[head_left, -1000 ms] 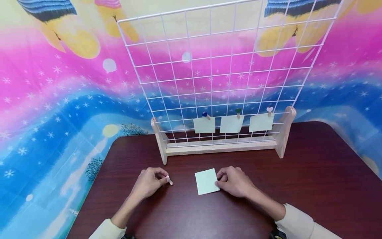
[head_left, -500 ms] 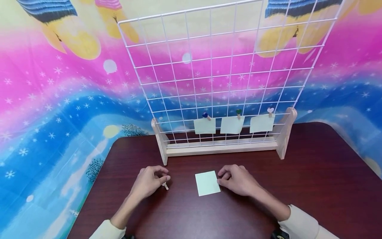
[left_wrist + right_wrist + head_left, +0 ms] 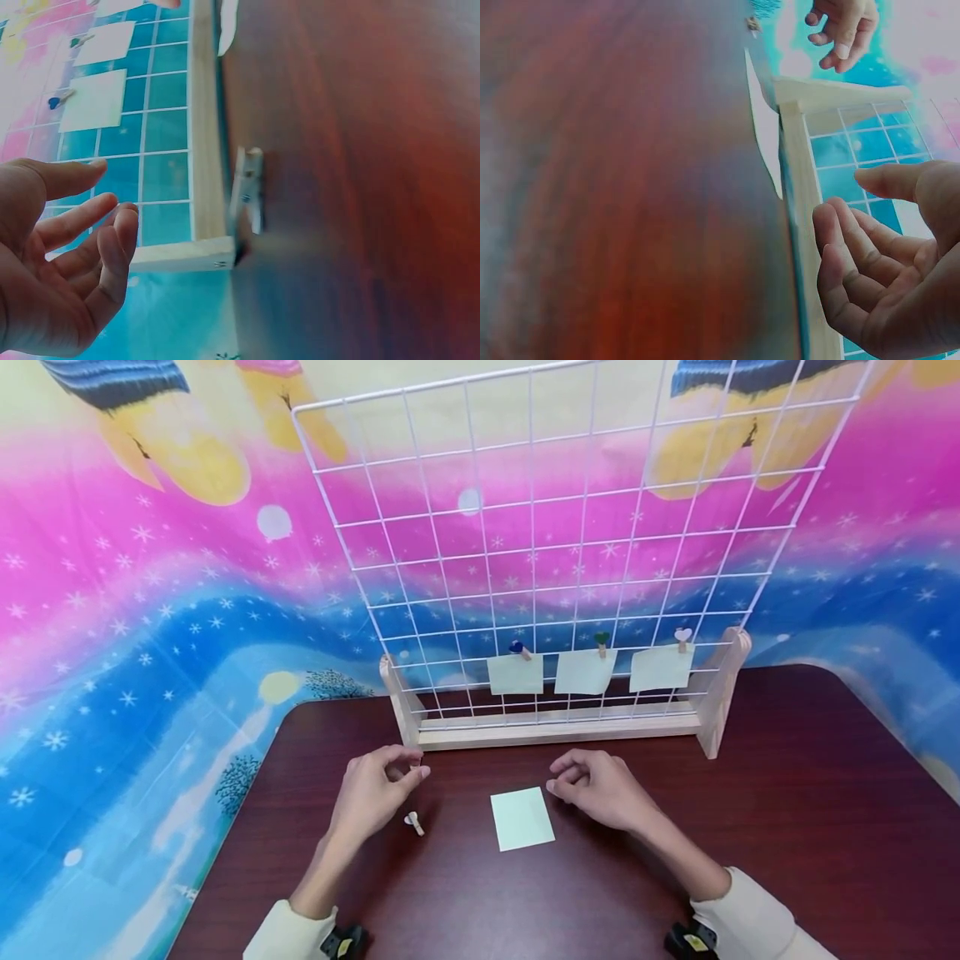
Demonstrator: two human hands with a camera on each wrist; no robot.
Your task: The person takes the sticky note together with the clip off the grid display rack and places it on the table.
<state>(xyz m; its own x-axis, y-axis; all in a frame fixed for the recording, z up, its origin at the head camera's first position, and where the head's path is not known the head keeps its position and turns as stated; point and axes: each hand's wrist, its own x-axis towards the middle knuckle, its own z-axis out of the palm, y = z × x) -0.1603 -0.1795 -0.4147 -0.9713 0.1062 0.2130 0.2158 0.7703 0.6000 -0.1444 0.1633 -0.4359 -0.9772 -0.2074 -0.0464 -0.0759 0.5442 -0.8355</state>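
Note:
My left hand (image 3: 375, 789) is raised over the table with loosely bent fingers and nothing in them; the left wrist view shows a gap between thumb and fingertips. Just below it a small wooden clothespin (image 3: 414, 823) with a pale heart lies on the table, seen close in the left wrist view as the clothespin (image 3: 249, 191). A square pale green sticky note (image 3: 522, 819) lies flat between the hands. Up and right of the note hovers my right hand (image 3: 600, 789), its fingers relaxed and holding nothing, thumb apart from the fingertips in the right wrist view.
Behind the hands stands a white wire grid (image 3: 555, 556) on a wooden base (image 3: 558, 731). Several notes hang low on it: a left note (image 3: 515, 675), a middle note (image 3: 585, 673) and a right note (image 3: 662, 670), each under a heart clothespin. A printed cloth (image 3: 172, 660) hangs behind.
The left hand has let go of the clothespin, which now lies on the table. The right hand has let go of the sticky note. Both hands have moved up and away toward the grid.

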